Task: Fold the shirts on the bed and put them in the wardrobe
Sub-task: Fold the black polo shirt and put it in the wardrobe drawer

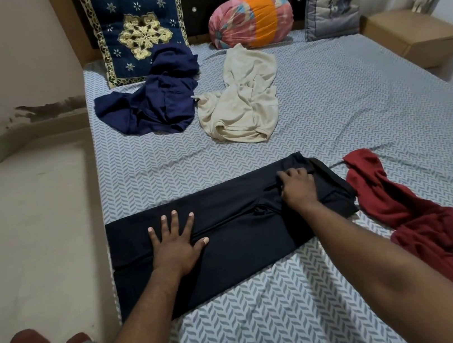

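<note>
- The left hand (176, 243) lies flat on the black shirt (242, 227), fingers straight and spread, palm pressing down near the shirt's left half.
- The right hand (298, 187) reaches further in, with its fingers bent over a fold near the shirt's right end and gripping the cloth.
- Both forearms stretch out over the bed's near end.
- The black shirt lies as a long folded band across the bed (357, 107). Its left end is at the bed's left edge, and its right end is just beside the crumpled red shirt (433, 228).
- Bare sheet lies between the black shirt and the navy shirt (151, 106) and cream shirt (241, 104), which are heaped near the pillows.
- The floor (22, 231) runs along the bed's left side.
</note>
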